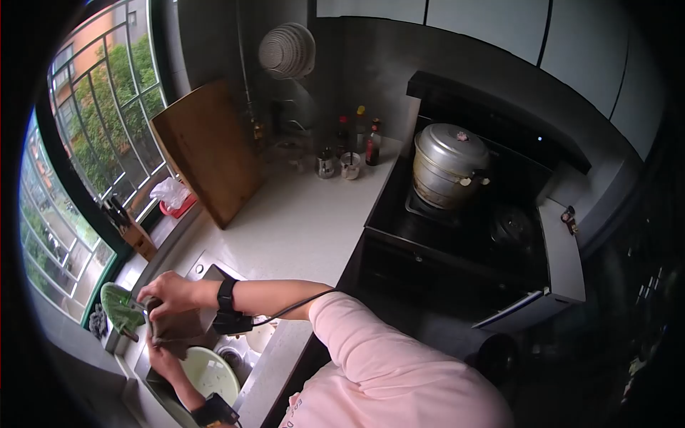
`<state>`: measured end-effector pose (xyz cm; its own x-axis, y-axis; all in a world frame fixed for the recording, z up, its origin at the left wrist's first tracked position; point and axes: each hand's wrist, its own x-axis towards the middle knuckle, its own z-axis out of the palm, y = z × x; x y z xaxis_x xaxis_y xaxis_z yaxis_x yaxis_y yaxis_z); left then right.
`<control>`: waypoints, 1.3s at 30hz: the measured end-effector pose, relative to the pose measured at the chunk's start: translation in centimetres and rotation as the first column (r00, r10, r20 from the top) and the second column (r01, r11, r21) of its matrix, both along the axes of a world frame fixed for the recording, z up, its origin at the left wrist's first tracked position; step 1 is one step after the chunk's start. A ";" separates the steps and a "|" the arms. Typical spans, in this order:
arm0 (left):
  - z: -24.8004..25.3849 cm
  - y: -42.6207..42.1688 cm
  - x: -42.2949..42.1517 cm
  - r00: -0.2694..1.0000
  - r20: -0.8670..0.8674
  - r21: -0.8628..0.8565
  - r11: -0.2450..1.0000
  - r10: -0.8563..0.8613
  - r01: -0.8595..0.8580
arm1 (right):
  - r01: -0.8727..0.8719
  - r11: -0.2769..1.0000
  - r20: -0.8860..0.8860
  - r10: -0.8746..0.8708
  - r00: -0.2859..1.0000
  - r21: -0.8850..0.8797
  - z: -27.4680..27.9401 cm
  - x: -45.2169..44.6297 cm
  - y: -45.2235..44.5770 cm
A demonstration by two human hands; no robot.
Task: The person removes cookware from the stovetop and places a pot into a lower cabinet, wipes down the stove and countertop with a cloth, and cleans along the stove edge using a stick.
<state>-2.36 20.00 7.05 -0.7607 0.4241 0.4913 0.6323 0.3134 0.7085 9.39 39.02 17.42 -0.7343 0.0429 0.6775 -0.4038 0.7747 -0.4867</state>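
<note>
A brown cloth (pixel 177 329) hangs bunched between my two hands over the sink (pixel 242 349). My right hand (pixel 170 292) grips its upper edge, fingers bent over it. Lower down, my left hand (pixel 165 359) is closed on the cloth's other end; its fingertips are partly hidden. Beneath the cloth sits a pale green basin (pixel 227 376), partly covered by my left forearm. A green cloth (pixel 120 308) is just left of my right hand, by the window ledge. Beside the basin, a white dish (pixel 260 338) shows partly behind my right wrist.
A large wooden board (pixel 208 153) leans by the window, near a knife block (pixel 137 239). Bottles (pixel 373 146) and jars (pixel 325 165) stand at the counter's back. A lidded metal pot (pixel 449 167) sits on the black stove (pixel 435 232) to the right.
</note>
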 end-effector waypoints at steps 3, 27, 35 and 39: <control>2.1 1.0 3.7 0.949 -0.239 0.255 0.956 0.207 -0.144 | 0.090 0.990 -0.156 -0.073 0.985 0.106 -1.2 0.0 -0.3; -5.1 -0.4 1.4 0.963 -0.038 0.067 0.962 0.268 -0.265 | 0.349 0.904 0.104 -0.333 0.937 -0.247 -12.6 -3.1 -4.6; -7.0 -1.9 0.2 0.929 -0.334 0.059 0.987 0.159 -0.148 | 0.195 0.962 0.120 -0.175 0.977 -0.192 -14.8 -2.6 -5.1; -7.9 -1.4 0.0 0.962 -0.260 0.131 0.990 0.089 -0.056 | 0.319 0.947 0.292 -0.293 0.910 -0.045 -16.0 -1.0 -5.4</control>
